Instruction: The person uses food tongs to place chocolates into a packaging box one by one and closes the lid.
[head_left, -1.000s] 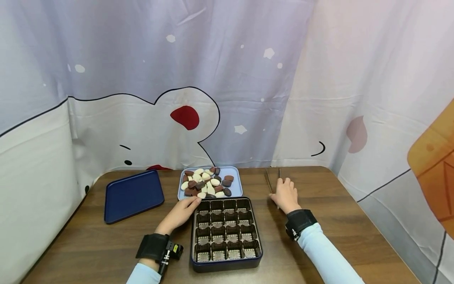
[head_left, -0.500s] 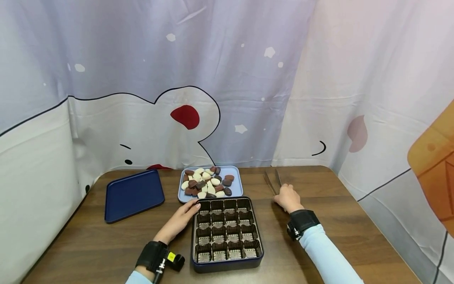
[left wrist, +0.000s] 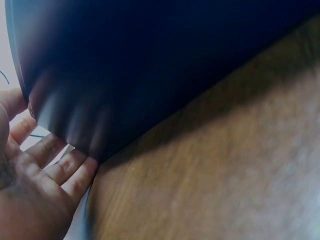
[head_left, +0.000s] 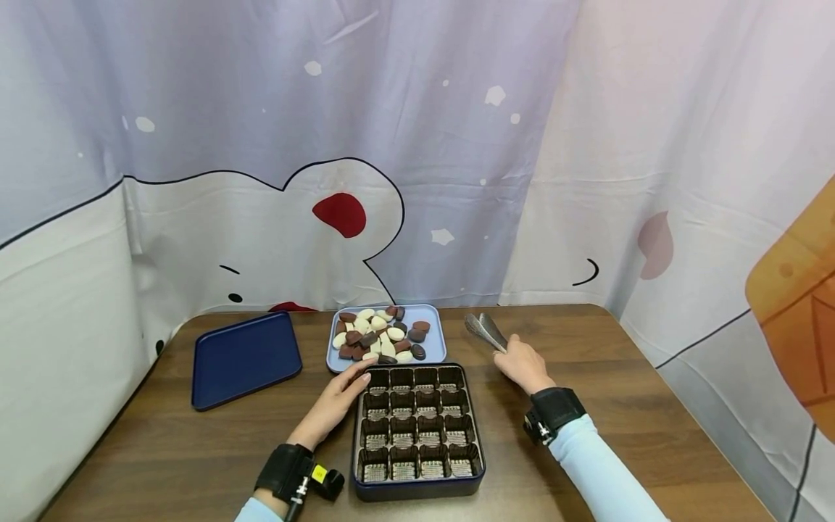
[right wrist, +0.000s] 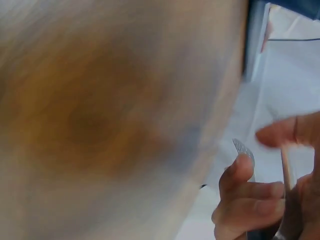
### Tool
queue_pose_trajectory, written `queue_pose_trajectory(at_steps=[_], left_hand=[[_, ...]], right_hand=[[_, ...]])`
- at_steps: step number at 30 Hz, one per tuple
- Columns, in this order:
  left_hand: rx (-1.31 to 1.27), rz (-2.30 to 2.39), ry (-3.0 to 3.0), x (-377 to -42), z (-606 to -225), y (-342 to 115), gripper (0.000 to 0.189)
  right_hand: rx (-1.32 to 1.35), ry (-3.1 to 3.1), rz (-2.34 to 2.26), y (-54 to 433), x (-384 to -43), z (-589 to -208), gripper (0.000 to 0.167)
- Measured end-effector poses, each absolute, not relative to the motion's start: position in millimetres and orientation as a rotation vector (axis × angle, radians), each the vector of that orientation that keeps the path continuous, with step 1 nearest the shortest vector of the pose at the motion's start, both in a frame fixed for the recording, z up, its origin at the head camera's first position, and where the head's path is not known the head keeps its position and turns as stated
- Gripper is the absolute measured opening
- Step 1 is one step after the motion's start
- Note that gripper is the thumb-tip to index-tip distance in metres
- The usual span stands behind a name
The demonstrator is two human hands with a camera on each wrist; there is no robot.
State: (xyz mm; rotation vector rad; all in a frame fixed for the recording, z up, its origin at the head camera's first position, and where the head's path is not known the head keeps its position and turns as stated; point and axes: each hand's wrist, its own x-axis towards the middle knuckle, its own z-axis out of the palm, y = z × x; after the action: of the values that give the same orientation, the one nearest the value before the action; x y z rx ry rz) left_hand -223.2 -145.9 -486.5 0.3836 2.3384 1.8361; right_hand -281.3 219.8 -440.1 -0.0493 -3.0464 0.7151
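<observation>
My right hand [head_left: 524, 366] grips a pair of metal tongs [head_left: 485, 330] on the right side of the table, their two textured tips pointing away and to the left. In the right wrist view the fingers [right wrist: 250, 202] bend around one arm of the tongs, and the thumb is raised apart. My left hand [head_left: 335, 406] rests at the far left corner of a dark blue box [head_left: 417, 489], its fingers [left wrist: 77, 177] fairly straight against the side wall. A black insert [head_left: 414, 428] with several square compartments sits in the box; the compartments hold nothing.
Behind the box lies a light blue tray [head_left: 433, 333] heaped with white, brown and dark chocolate-like pieces [head_left: 372, 337]. A dark blue tray or lid [head_left: 248, 360] lies at the back left of the wooden table [head_left: 587, 471]. A printed curtain [head_left: 417, 145] hangs behind.
The tongs have turned in my right hand, so their flat tips now show close together and lean left. My left hand stays at the box corner with small shifts.
</observation>
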Motion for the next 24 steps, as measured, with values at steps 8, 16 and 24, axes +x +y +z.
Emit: queue_pose_trajectory(at_steps=[8,16,24], left_hand=[[0.399,1.852,2.340,-223,-487,-145,0.048],[0.389,1.842,2.341,-222,-487,-143,0.048],[0.382,1.855,2.336,-223,-488,-145,0.048]], right_hand=[[0.274,-3.008,0.774,194,-277,-424,0.043],[0.469,-2.932,0.473,178,-281,-419,0.029],[0.531,-2.799,0.171,175,-295,-412,0.022]])
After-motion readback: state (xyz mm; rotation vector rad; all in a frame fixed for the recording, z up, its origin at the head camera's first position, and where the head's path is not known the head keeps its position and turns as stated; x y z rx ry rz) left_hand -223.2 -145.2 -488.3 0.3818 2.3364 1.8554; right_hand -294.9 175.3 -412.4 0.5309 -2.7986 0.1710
